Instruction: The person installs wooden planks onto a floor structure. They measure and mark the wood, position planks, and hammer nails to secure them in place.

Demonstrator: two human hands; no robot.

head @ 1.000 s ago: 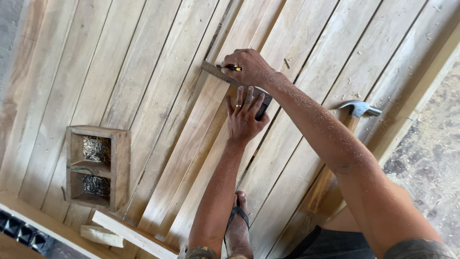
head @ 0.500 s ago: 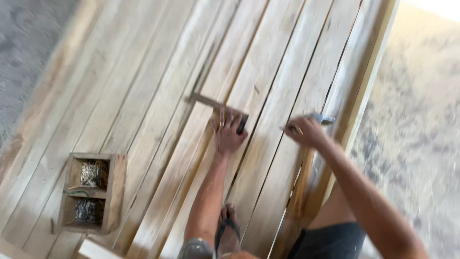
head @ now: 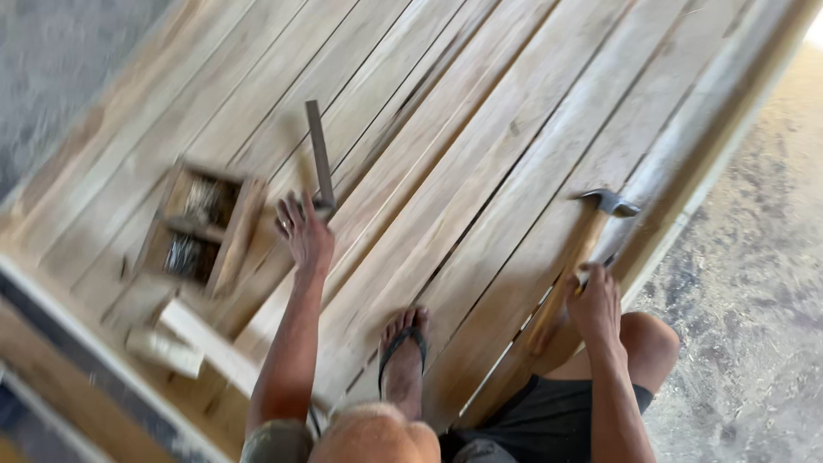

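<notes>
A metal try square [head: 320,163] is being steadied on the plank deck [head: 480,171] by the left hand [head: 304,236]. The fingers are being spread flat over its lower end, pressing rather than gripping. The blade is being pointed away from the person, along a plank seam.

A claw hammer [head: 600,210] is being touched at its wooden handle by the right hand [head: 594,304], near the deck's right edge. Whether the fingers are being wrapped round the handle or only laid on it cannot be told, because of motion blur. A thin dark item seems to be pinched there too, but this is unclear.

Step judged: the square is being kept in place while the hammer is being reached for. The next move is judged to call for a full grip on the handle and for the square being kept from sliding.

Counts:
- One try square and one hammer are being seen.
- One wooden box [head: 201,231] is being seen left of the left hand, with two compartments, both filled with what look like nails.
- Two pale wood offcuts [head: 184,339] are being seen below the box.
- One sandalled foot [head: 403,351] is being rested on the planks between the arms.
- About a dozen planks are being seen; the exact count is being blocked by blur.
</notes>
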